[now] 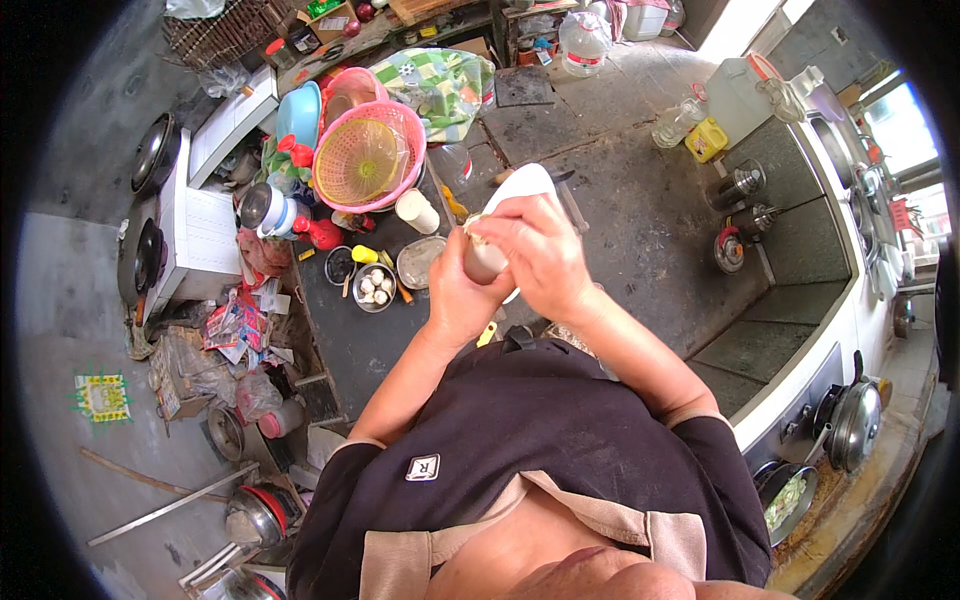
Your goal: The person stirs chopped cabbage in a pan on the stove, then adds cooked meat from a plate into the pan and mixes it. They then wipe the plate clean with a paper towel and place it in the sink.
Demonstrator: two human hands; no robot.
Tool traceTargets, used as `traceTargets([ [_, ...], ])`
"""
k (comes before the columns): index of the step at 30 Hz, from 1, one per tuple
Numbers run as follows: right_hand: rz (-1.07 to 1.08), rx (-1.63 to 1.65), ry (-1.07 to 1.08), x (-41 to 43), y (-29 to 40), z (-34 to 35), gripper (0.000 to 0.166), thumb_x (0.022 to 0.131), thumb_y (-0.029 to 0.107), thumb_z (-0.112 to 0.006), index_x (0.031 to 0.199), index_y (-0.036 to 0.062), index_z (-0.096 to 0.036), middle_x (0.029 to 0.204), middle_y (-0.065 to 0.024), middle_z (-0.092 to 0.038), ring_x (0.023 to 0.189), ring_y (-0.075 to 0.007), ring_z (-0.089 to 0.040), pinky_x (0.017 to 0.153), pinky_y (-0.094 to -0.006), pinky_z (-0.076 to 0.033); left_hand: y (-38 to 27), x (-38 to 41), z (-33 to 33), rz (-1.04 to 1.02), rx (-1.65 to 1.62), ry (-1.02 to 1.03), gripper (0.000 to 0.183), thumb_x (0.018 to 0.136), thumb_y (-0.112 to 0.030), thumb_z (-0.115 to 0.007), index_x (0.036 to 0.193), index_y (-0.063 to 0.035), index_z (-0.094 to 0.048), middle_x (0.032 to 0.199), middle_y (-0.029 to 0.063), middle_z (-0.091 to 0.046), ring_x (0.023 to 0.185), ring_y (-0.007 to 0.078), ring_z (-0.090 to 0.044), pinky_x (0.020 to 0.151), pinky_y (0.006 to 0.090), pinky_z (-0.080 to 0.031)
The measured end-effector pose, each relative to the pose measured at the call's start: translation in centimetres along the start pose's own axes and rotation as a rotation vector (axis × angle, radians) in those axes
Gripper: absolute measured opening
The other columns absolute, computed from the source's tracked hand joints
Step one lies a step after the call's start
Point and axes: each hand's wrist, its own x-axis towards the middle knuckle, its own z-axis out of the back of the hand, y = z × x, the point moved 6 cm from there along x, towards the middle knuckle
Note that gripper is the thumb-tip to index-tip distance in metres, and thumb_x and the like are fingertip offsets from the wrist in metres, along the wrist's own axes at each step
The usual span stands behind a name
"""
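Observation:
In front of my chest, my left hand (pixel 469 289) is closed around a pale, rounded thing (pixel 484 259) whose kind I cannot tell. My right hand (pixel 540 251) meets it from the other side, its fingertips pinching a small pale piece at the top. A white rounded surface (pixel 523 187) shows just behind my right hand. To the left of my hands, a metal bowl (pixel 357 294) holds several white bulbs that look like garlic (pixel 375 286). A whitish shallow container (pixel 421 262) and a cream-coloured cup (pixel 417 211) stand between that bowl and my hands.
Pink plastic baskets (pixel 409 127), a blue basin (pixel 298 112) and a red bottle (pixel 322 233) stand at the upper left. Bags and papers are piled left. On the right are a white-edged counter (pixel 795 360), a lidded pan (pixel 853 427), a yellow jug (pixel 706 139) and metal flasks (pixel 739 184).

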Motion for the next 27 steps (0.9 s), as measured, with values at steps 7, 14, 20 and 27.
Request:
traceTargets([
  [7, -0.367, 0.06, -0.144, 0.0, -5.6, 2.2, 0.016, 0.083, -0.001, -0.063, 0.094, 0.006, -0.072, 0.09, -0.0104, -0.063, 0.081, -0.0232, -0.065, 0.071, -0.0322, -0.054, 0.7, -0.6, 0.1, 0.034, -0.12, 0.014, 0.035, 0.071, -0.01, -0.078, 0.097, -0.001, -0.056, 0.08, 0.0115, -0.066, 0.074, 0.0147, -0.065, 0.066, 0.0311, -0.052],
  [14, -0.324, 0.001, -0.142, -0.4, -6.2, 1.8, 0.01, 0.085, 0.003, -0.065, 0.094, 0.0029, -0.069, 0.093, -0.01, -0.064, 0.086, -0.0248, -0.063, 0.075, -0.0339, -0.052, 0.9, 0.4, 0.7, 0.047, -0.145, -0.037, 0.032, 0.071, -0.006, -0.077, 0.093, -0.0003, -0.054, 0.082, 0.0069, -0.063, 0.074, 0.0087, -0.058, 0.065, 0.0268, -0.049],
  [20, 0.023, 0.03, -0.02, 0.0, 0.0, 0.3, 0.016, 0.078, -0.002, -0.064, 0.09, 0.0067, -0.071, 0.094, -0.007, -0.063, 0.092, -0.0229, -0.061, 0.079, -0.0343, -0.052, 1.4, 0.7, 0.6, 0.099, -0.25, -0.086, 0.032, 0.072, -0.004, -0.076, 0.096, 0.0001, -0.056, 0.085, 0.0045, -0.062, 0.077, 0.0082, -0.057, 0.066, 0.0272, -0.049],
  [27, -0.247, 0.003, -0.177, 0.1, -5.4, 1.5, 0.016, 0.079, 0.0, -0.063, 0.09, 0.0079, -0.071, 0.091, -0.009, -0.064, 0.089, -0.0245, -0.063, 0.076, -0.0343, -0.054, 2.3, 0.4, 0.8, 0.116, -0.234, -0.093, 0.037, 0.069, -0.009, -0.079, 0.097, -0.0004, -0.056, 0.083, 0.0047, -0.063, 0.075, 0.0098, -0.058, 0.066, 0.0278, -0.049],
])
